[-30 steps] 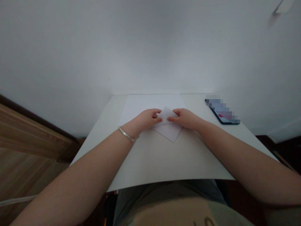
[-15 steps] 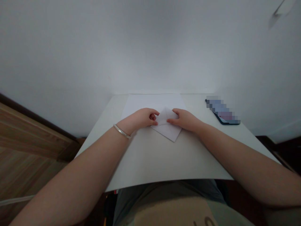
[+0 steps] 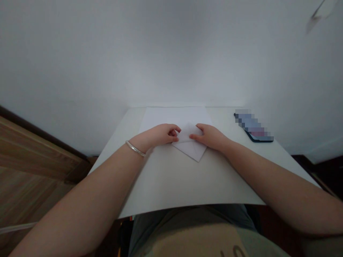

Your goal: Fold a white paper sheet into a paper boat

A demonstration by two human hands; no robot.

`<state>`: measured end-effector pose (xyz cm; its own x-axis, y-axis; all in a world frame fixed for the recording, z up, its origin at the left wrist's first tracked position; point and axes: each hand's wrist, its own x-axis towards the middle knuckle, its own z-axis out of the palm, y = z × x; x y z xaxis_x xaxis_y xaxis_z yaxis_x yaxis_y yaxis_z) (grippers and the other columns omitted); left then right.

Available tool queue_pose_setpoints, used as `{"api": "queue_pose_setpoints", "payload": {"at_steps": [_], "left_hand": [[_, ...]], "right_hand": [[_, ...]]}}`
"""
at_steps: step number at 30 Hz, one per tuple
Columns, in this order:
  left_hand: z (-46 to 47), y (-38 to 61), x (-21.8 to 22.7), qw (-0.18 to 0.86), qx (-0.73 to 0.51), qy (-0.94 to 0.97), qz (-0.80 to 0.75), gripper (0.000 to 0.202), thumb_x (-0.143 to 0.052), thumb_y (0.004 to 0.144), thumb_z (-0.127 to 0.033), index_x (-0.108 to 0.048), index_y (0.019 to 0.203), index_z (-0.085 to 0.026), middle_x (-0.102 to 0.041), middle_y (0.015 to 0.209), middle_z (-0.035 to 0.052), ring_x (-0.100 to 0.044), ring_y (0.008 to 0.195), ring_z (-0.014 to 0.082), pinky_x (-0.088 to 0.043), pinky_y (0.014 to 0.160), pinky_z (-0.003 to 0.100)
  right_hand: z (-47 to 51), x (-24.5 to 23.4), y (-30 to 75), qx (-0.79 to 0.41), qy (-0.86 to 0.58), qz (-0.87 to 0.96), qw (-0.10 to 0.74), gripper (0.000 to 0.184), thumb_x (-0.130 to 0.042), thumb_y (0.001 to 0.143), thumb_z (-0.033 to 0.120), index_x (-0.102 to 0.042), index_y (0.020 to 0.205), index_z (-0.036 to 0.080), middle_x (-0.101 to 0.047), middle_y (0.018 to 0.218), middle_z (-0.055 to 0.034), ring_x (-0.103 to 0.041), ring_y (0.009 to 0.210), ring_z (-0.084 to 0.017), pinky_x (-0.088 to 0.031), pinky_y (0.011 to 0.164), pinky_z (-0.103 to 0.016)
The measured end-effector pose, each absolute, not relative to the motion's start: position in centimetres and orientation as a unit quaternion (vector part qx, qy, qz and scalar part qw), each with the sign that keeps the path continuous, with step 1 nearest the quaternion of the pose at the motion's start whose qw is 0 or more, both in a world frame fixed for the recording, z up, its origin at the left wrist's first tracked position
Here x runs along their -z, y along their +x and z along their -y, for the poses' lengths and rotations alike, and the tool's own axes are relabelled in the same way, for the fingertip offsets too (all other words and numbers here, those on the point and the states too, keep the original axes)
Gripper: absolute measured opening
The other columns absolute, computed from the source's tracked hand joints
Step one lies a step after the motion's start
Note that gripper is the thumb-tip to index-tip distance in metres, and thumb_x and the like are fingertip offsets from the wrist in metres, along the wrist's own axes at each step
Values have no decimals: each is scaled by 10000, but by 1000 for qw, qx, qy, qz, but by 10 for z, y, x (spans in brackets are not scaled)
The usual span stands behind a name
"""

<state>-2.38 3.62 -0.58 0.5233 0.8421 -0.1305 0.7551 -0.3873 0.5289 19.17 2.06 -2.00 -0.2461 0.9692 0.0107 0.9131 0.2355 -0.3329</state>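
A folded sheet of white paper (image 3: 194, 151) lies near the middle of the table, its creases showing and one corner pointing toward me. My right hand (image 3: 210, 135) grips its right side, thumb on top and fingers at the far edge. At the left corner of the fold, my left hand (image 3: 166, 134) has its thumb and curled fingers closed on the paper's edge. A silver bangle (image 3: 135, 148) sits on my left wrist. Part of the paper's far side is hidden under the fingers.
Behind my hands, a larger white sheet (image 3: 171, 116) lies flat on the white table (image 3: 187, 185). To the right is a phone (image 3: 254, 130) with a blurred screen. The wall (image 3: 171, 53) meets the table's far edge. Wooden furniture (image 3: 34, 160) stands at the left.
My left hand and forearm have shifted very slightly to the left. The right hand and the folded paper stay nearly in place.
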Motion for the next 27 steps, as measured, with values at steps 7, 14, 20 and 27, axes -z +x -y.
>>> {"api": "queue_pose_setpoints", "payload": {"at_steps": [7, 14, 20, 27], "left_hand": [[-31, -16, 20, 36, -187, 905, -379, 483, -483, 894, -278, -450, 1374, -232, -525, 1270, 128, -535, 1114, 233, -418, 956, 385], [-24, -9, 30, -11, -70, 931, -357, 597, -358, 959, -338, -207, 1482, -94, -222, 1548, 165, -180, 1438, 263, -145, 1154, 479], [-24, -9, 30, 13, -32, 930, -367, 593, -273, 978, -419, -212, 1487, -120, -227, 1549, 135, -179, 1442, 237, -120, 1161, 469], [-24, -8, 29, 8, -27, 927, -373, 595, -251, 980, -444, -235, 1485, -130, -233, 1551, 97, -168, 1445, 229, -119, 1168, 450]], "right_hand": [[-24, 23, 192, -123, -579, 797, 120, 554, -551, 832, 506, -531, 1275, 175, -646, 1198, -132, -605, 1039, -273, -443, 863, -350], [-23, 22, 191, -89, -540, 827, 132, 464, -494, 888, 358, -544, 1315, 184, -629, 1112, -124, -581, 1017, -227, -421, 906, -324], [-23, 23, 196, -66, -516, 840, 152, 394, -465, 909, 320, -624, 1248, 195, -598, 969, -99, -568, 911, -195, -429, 850, -291], [-19, 23, 197, -8, -490, 860, 142, 369, -489, 903, 334, -661, 1179, 159, -609, 996, -111, -559, 918, -214, -421, 882, -331]]}}
